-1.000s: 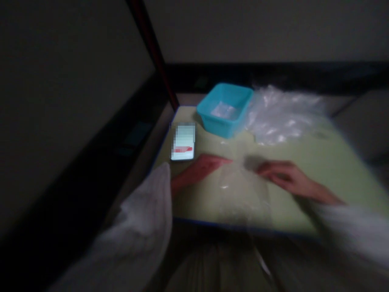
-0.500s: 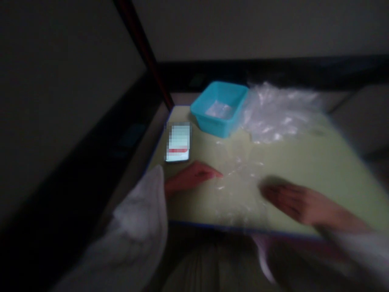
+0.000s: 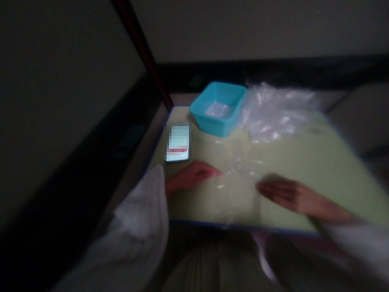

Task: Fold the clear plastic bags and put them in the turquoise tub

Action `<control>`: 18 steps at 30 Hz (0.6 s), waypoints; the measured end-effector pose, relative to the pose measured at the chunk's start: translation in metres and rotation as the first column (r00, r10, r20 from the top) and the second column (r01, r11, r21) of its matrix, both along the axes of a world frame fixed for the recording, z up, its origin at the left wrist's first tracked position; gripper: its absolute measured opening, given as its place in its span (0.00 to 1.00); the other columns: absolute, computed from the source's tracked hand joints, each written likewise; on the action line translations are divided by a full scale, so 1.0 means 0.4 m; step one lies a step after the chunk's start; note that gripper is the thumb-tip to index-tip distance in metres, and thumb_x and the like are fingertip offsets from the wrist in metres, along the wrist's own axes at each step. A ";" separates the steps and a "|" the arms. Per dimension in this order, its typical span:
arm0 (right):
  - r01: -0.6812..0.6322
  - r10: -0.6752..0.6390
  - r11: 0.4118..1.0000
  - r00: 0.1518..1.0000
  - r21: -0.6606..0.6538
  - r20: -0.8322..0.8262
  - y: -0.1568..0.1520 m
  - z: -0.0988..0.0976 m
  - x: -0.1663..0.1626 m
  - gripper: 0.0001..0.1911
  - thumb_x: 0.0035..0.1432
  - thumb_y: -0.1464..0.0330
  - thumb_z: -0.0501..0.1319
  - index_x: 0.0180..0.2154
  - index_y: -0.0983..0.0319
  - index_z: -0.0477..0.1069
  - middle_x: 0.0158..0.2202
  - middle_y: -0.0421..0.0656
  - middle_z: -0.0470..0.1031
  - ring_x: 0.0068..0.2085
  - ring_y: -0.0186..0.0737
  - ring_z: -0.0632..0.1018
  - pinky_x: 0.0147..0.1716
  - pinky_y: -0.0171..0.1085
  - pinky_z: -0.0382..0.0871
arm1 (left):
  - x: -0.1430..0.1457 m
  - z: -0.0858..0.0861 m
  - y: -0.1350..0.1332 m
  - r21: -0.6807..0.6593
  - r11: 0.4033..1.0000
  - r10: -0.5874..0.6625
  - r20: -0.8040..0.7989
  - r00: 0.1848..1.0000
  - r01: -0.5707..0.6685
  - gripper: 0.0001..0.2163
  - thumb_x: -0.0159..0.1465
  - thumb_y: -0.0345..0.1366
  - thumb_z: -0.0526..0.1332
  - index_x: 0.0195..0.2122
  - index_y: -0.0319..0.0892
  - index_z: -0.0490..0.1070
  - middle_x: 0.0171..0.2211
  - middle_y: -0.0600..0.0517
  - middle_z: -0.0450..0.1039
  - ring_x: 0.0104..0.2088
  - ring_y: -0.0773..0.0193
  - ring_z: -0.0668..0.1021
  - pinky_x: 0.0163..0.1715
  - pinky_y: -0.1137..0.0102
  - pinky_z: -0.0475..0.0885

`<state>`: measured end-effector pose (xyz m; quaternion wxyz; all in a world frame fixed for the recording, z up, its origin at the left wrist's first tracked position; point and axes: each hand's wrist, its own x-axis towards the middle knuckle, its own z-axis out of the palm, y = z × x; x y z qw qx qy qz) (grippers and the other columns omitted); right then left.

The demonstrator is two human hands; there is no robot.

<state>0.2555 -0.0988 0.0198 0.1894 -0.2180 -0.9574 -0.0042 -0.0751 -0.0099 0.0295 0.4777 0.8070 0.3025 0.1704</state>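
Observation:
A thin, clear plastic bag (image 3: 237, 190) lies flat on the table in front of me, its outline faint in the dim light. My left hand (image 3: 197, 173) rests at the bag's left edge, thumb and fingertips drawn together on the film. On the right side, my right hand (image 3: 284, 194) is stretched out flat, palm down, with its fingertips at the bag's right edge. Blur hides whether those fingertips press on the film or hover just over it.
A turquoise plastic basin (image 3: 212, 126) with some clear plastic inside stands at the back. Right of it lies a heap of crumpled clear plastic (image 3: 276, 113). A lit phone (image 3: 178, 142) lies at the left of the yellowish table (image 3: 306, 162), which has a blue edge.
My right hand has shifted slightly left and up, and the bag's near part looks flatter. My left hand has stayed in nearly the same place.

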 end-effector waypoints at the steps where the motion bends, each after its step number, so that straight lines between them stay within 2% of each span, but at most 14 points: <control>1: 0.036 -0.039 0.997 0.999 -0.067 -0.035 0.003 -0.001 0.000 0.19 0.65 0.75 0.49 0.53 0.63 0.68 0.46 0.49 0.78 0.47 0.42 0.78 0.44 0.42 0.76 | 0.000 -0.001 0.001 -0.003 1.000 -0.002 -0.002 1.000 0.002 0.12 0.65 0.35 0.54 0.42 0.43 0.77 0.42 0.49 0.79 0.44 0.63 0.79 0.46 0.69 0.71; 4: 0.133 -0.167 0.949 0.981 -0.285 -0.098 0.017 0.006 -0.002 0.16 0.65 0.71 0.51 0.50 0.60 0.71 0.43 0.47 0.79 0.42 0.41 0.80 0.40 0.39 0.76 | 0.004 -0.001 0.000 -0.013 1.000 0.017 -0.005 1.000 -0.017 0.12 0.65 0.36 0.55 0.41 0.44 0.77 0.41 0.49 0.79 0.44 0.62 0.79 0.47 0.68 0.71; 8: 0.173 -0.264 0.812 0.961 -0.557 -0.086 0.048 0.036 -0.011 0.13 0.65 0.67 0.51 0.44 0.60 0.73 0.35 0.44 0.79 0.33 0.38 0.80 0.32 0.35 0.73 | 0.010 0.000 -0.002 -0.011 0.999 0.035 -0.003 0.999 -0.035 0.11 0.64 0.37 0.55 0.40 0.44 0.77 0.41 0.49 0.79 0.43 0.62 0.79 0.45 0.69 0.71; 10: 0.164 -0.300 0.751 0.948 -0.640 -0.109 0.068 0.046 -0.014 0.13 0.65 0.65 0.52 0.40 0.61 0.74 0.33 0.43 0.79 0.31 0.38 0.79 0.29 0.35 0.72 | 0.008 -0.003 0.000 0.003 1.000 0.016 0.003 1.000 -0.016 0.11 0.64 0.37 0.56 0.40 0.43 0.77 0.40 0.48 0.79 0.43 0.62 0.79 0.44 0.69 0.72; 14: 0.104 -0.383 0.636 0.903 -0.765 -0.195 0.102 0.043 -0.015 0.15 0.61 0.58 0.56 0.35 0.62 0.75 0.34 0.45 0.79 0.35 0.42 0.79 0.32 0.38 0.72 | -0.005 -0.008 0.005 0.046 0.997 -0.065 0.040 0.997 0.063 0.12 0.60 0.34 0.60 0.45 0.41 0.75 0.42 0.45 0.78 0.43 0.60 0.79 0.42 0.68 0.72; 18: 0.071 -0.482 0.480 0.855 -0.875 -0.195 0.118 0.031 -0.020 0.15 0.56 0.56 0.60 0.32 0.62 0.76 0.30 0.43 0.79 0.32 0.41 0.79 0.31 0.38 0.73 | -0.008 -0.010 0.003 0.096 0.992 -0.085 0.011 0.996 0.084 0.18 0.54 0.33 0.66 0.47 0.42 0.74 0.44 0.45 0.77 0.45 0.58 0.78 0.45 0.66 0.71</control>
